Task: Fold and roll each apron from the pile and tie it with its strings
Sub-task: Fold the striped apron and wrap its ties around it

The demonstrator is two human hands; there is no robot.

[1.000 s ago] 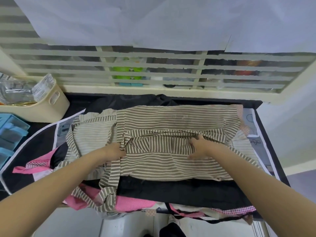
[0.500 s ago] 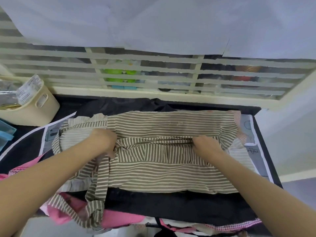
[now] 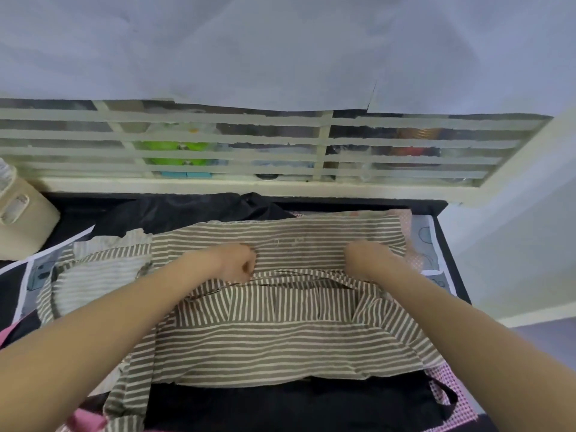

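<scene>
Head camera, looking down: you are gripping the folded edge of the striped apron (image 3: 280,338) with your left hand (image 3: 237,263), fingers curled round the cloth, while your right hand (image 3: 367,257) is pinching the same fold farther along, its fingertips hidden from here. The apron is lying spread across the top of the pile on the black table (image 3: 448,269), its near half being carried over its far half. To land this fold well, you are likely best keeping both hands level and equally far forward, so the stripes line up and the edge falls straight. A loose striped strap (image 3: 137,378) is trailing off the near left corner; it is worth freeing it before rolling, since it is needed for the tie. Underneath, a black apron (image 3: 296,403) and pink cloth (image 3: 87,422) are peeking out and could drag along with the striped one. A cream basket (image 3: 21,219) is sitting at far left, just beside the slatted window grille (image 3: 280,145).
</scene>
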